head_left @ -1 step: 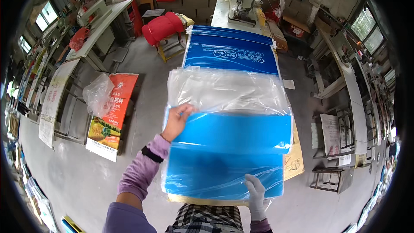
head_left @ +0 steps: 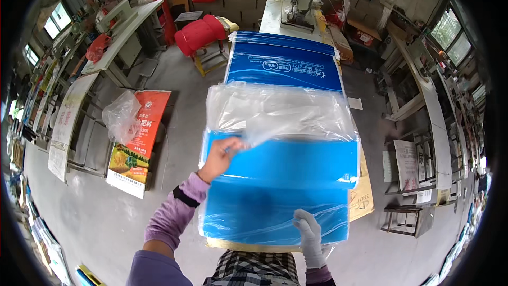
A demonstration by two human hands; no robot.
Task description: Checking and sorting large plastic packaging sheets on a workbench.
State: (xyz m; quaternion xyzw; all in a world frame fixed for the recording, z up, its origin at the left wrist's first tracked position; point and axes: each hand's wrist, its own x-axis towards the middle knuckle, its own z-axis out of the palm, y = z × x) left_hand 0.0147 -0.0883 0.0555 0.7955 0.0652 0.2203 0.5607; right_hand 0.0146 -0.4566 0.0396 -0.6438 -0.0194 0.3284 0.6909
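In front of me lies a stack of bright blue plastic bags, with glossy clear film over parts of it. Clear plastic liners lie across the stack's far part, their near edge lifted and blurred. My bare left hand is at the stack's left side, thumb and fingers pinched on a corner of a clear plastic liner. My right hand, in a white glove, is over the near right part of the blue bags with its fingers curled; whether it grips anything is hidden. Farther off lie dark blue printed bags.
A sewing machine stands on a white table beyond the stack. To the left are a red padded stool, an orange printed bag and a crumpled clear bag. Benches line the right side.
My left hand has moved slightly right and nearer to me, drawing up the liner's corner. My right hand has shifted a little left and away from me.
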